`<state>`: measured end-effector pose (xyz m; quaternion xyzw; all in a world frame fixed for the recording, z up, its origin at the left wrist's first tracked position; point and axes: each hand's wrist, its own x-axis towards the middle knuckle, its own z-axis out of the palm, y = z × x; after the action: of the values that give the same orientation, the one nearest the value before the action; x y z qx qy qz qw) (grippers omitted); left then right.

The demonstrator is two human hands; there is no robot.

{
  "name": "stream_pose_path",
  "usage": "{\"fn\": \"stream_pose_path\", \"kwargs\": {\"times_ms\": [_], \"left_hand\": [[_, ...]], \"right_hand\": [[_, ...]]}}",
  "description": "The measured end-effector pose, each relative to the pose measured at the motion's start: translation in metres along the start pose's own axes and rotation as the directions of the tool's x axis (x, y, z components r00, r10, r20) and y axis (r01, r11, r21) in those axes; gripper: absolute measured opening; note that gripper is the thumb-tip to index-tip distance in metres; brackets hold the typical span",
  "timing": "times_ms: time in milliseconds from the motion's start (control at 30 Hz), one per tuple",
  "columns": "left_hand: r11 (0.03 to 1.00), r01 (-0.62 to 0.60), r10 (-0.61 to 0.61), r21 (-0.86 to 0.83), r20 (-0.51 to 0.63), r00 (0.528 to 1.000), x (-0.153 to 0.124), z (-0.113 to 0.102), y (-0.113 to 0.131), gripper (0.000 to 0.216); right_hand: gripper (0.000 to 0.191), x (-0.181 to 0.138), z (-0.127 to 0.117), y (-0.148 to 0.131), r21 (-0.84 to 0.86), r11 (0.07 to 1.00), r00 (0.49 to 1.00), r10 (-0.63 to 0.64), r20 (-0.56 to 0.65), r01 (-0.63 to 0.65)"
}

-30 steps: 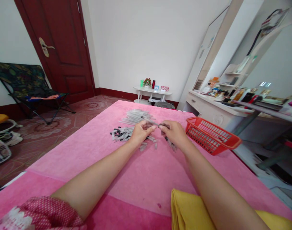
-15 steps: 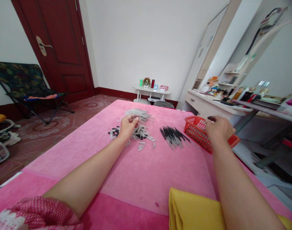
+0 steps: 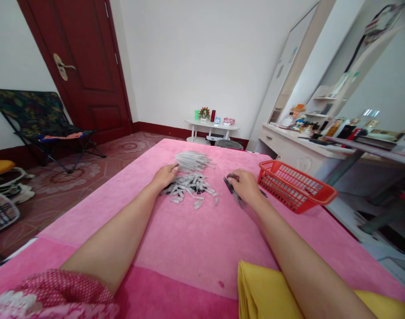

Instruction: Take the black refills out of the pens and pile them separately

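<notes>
My left hand [image 3: 165, 176] rests at the left edge of a heap of short clear and black caps [image 3: 192, 184], fingers drawn together; anything between them is too small to make out. Just behind the heap lies a stack of translucent pen tubes [image 3: 193, 160]. Over a bundle of thin black-and-grey refill-like sticks [image 3: 234, 193] is my right hand [image 3: 245, 184], its thumb and fingers bent together at the bundle's top end. That hand covers much of the bundle, and what it grips is hidden. A red plastic basket [image 3: 295, 188] stands to its right.
A pink cloth [image 3: 185, 243] covers the table. Folded yellow fabric [image 3: 265, 290] lies at the near right, under my right forearm. To the right is a white dressing table [image 3: 289, 144] with bottles; a folding chair [image 3: 52, 119] and a red door [image 3: 79, 66] are at left.
My right hand has moved left from above the red basket to the bundle of sticks. My left hand has shifted left from over the heap to its edge, beside the caps.
</notes>
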<state>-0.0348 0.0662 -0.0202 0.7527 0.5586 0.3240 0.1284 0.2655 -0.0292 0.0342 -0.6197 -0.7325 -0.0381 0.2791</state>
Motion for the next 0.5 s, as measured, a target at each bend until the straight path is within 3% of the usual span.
{"fn": "stream_pose_path", "kwargs": {"times_ms": [200, 500], "left_hand": [[0.98, -0.049, 0.046, 0.192, 0.021, 0.999, -0.004, 0.002, 0.003, 0.041], [0.962, 0.035, -0.044, 0.27, 0.029, 0.999, -0.007, -0.002, 0.017, 0.038]], "right_hand": [[0.02, -0.006, 0.01, -0.009, -0.056, 0.997, 0.993, -0.039, 0.108, 0.045], [0.022, -0.006, 0.002, -0.013, -0.104, 0.994, 0.99, 0.005, 0.139, 0.009]]}}
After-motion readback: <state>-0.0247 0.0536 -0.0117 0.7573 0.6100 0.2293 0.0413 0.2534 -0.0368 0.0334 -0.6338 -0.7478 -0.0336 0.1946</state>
